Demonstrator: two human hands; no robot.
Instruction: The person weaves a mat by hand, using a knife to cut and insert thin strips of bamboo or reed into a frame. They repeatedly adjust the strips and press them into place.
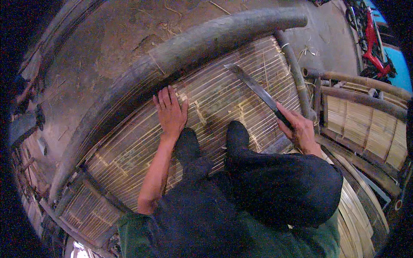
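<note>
Knife (259, 90) gripped by the handle in the right hand (300, 128) slants right of centre, above a slatted bamboo platform (124, 159), as I watch remotely. Near the thick pole (228, 33), the left hand (170, 114) lies open, fingers apart, at frame centre-left; any lettering on the red frame (371, 38), upper right, is too blurred for me to read.

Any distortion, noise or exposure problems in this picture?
All in the head view: fisheye distortion likely bows the thick pole; corners fall to black; the dark trousers look grainy, with little detail; a lower-left patch is blown out; the knife is readable, without obvious motion blur.
</note>
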